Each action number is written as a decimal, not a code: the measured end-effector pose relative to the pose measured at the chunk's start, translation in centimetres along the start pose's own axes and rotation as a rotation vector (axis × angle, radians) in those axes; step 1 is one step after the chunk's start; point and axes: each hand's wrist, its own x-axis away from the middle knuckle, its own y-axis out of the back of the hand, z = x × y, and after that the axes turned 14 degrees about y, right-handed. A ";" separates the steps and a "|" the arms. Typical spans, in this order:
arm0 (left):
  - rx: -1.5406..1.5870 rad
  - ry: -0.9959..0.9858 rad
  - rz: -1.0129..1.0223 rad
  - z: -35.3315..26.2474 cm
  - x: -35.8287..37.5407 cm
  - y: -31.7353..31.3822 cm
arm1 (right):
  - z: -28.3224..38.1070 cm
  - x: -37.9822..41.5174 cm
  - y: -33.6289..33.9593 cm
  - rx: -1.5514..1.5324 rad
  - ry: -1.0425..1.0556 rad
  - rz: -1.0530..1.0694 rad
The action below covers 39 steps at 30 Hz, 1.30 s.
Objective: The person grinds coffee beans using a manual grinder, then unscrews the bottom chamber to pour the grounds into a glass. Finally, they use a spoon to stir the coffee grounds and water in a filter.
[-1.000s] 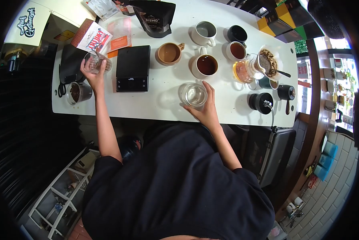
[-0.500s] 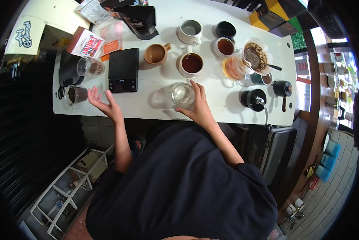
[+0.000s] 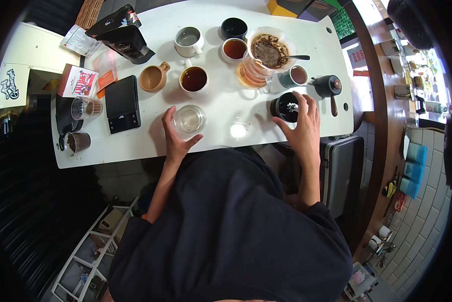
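Note:
A clear drinking glass stands near the front edge of the white table. My left hand curves round its left and near sides, fingers along the wall and thumb at the front rim. To the right, my right hand hovers at a black round container with a metal fitting on top. Its fingers and thumb are spread and partly cover that container. Behind the glass sits a white mug of dark brown liquid. A black flat scale lies left of the glass.
A glass server with a filter of wet coffee grounds and a spoon stands at the back right. Several cups surround it, including a brown cup. Glasses of grounds and black bags are at the left.
My right hand has left the glass and moved right to the black container. My left hand has come from the left to the glass. The view has shifted right.

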 end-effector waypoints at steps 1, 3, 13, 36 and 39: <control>-0.029 -0.013 -0.007 -0.3 -0.1 -0.3 | -1.7 0.4 -0.5 -0.040 -0.023 0.019; -0.012 -0.014 -0.014 0.2 -0.3 -1.0 | -3.6 0.7 -1.6 -0.081 -0.040 0.037; -0.067 -0.036 -0.073 0.2 -0.2 -1.5 | -4.7 -0.2 -2.3 -0.152 -0.060 0.168; -0.062 -0.080 -0.083 1.0 -0.4 -1.5 | 6.8 -4.3 6.9 -0.394 0.338 0.015; -0.043 -0.087 -0.090 0.6 -0.4 -1.0 | 10.0 -5.0 5.9 -0.417 0.485 0.054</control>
